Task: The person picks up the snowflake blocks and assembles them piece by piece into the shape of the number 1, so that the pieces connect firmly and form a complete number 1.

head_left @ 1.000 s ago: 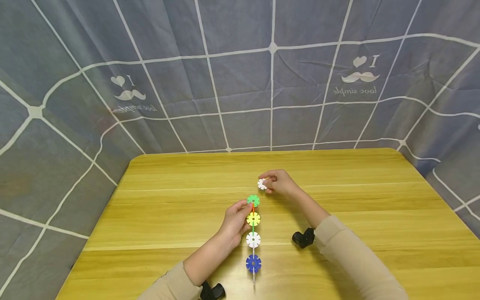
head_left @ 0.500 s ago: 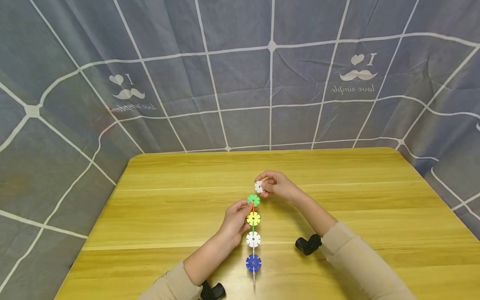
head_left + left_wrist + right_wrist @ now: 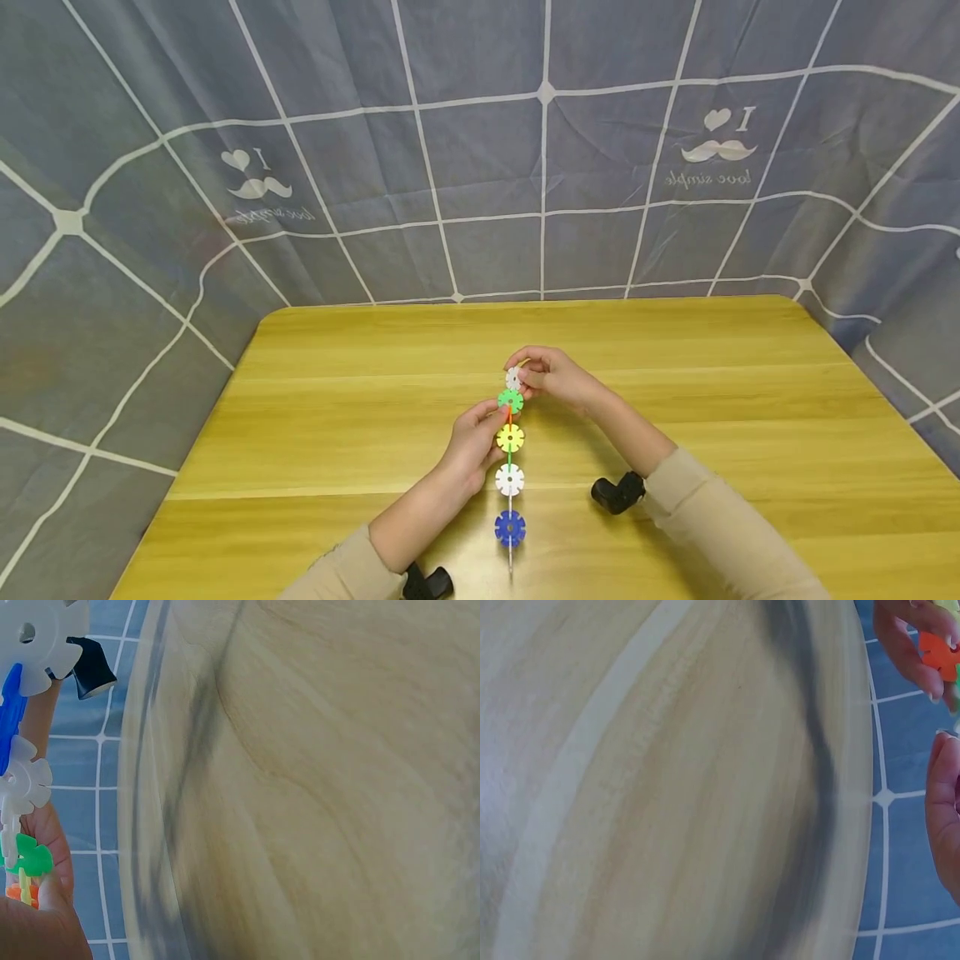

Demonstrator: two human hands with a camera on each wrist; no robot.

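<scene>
A chain of notched plastic discs hangs together edge in slot. From the head view, its green disc (image 3: 511, 401) is at the far end, followed by an edge-on orange piece, a yellow disc (image 3: 511, 438), a white disc (image 3: 510, 480) and a blue disc (image 3: 510, 528). My left hand (image 3: 472, 446) pinches the chain near the green and orange discs. Between thumb and fingers, my right hand (image 3: 557, 377) holds a loose-looking white disc (image 3: 513, 378) right at the green disc's far edge; whether their slots engage I cannot tell. The orange disc (image 3: 937, 658) shows in the right wrist view.
A wooden table (image 3: 337, 400) lies beneath both hands. Grey curtains (image 3: 480, 167) with white lines surround it. Black devices (image 3: 618, 492) sit by the sleeves, one at each forearm.
The right hand has brought its white disc leftward and nearer, from apart to the green disc's edge. The left hand and chain have stayed almost in place.
</scene>
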